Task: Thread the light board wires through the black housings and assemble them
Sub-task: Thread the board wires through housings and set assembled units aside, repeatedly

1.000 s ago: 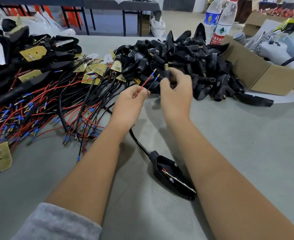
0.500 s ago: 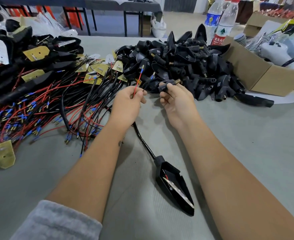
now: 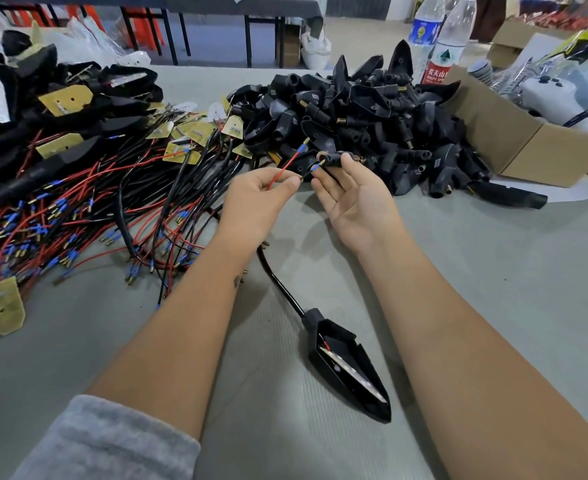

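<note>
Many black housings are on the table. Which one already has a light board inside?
The pointed housing lying alone between the forearms, nearest the camera: a white board strip shows inside it, and its cable runs up toward the left hand. Those in the pile look empty.

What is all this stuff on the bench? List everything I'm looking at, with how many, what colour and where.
table: one, grey, under everything
loose wires: a heap, red and black with blue-sleeved tips, left
light boards: many, yellowish, among the wires
empty housings: a heap, black, centre back
wired housing: one, black, pointed, near centre, board inside
small housing piece: one, black, at the right fingertips
red wire: one, in the left hand
water bottles: two, clear, behind the housings
cardboard box: one, brown, right
left hand: pinches the red wire
right hand: palm up, holds the small housing piece
</note>
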A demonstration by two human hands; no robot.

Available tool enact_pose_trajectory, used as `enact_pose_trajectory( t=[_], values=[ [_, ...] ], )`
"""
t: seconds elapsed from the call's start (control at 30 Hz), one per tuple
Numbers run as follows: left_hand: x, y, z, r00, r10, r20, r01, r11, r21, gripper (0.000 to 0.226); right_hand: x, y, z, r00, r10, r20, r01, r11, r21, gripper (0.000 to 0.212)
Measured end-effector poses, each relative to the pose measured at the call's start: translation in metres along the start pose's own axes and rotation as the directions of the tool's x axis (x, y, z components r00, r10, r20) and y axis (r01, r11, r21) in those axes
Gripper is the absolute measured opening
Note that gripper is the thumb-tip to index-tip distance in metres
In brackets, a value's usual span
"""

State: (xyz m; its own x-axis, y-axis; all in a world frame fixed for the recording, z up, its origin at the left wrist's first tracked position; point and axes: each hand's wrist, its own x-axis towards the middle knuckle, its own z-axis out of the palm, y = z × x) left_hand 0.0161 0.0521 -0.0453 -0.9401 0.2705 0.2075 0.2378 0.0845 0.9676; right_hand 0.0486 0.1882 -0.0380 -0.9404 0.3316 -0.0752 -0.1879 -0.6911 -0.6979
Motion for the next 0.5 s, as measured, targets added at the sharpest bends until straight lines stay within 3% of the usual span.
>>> enact_pose_trajectory(
  t=[0.2, 0.37, 0.5],
  values=[
    [0.0021, -0.0004, -0.0004, 1.000, -0.015, -0.021, 0.016, 0.999, 0.035, 0.012, -0.0007, -0.0005, 0.0001, 1.000, -0.009, 0.008, 0.009, 0.997, -0.075, 0.010],
    [0.0032, -0.0031, 0.0000, 1.000, -0.002, -0.024, 0.004, 0.998, 0.067, 0.017, -0.0037, 0.0049, 0.0050, 0.992, -0.055, 0.110, 0.095, 0.914, -0.395, 0.017],
    [0.0067, -0.0018, -0.0009, 0.992, -0.105, -0.074, 0.103, 0.994, -0.022, 0.011, -0.0049, 0.0084, 0.0070, 0.991, -0.061, 0.119, 0.107, 0.893, -0.437, 0.013]
  ],
)
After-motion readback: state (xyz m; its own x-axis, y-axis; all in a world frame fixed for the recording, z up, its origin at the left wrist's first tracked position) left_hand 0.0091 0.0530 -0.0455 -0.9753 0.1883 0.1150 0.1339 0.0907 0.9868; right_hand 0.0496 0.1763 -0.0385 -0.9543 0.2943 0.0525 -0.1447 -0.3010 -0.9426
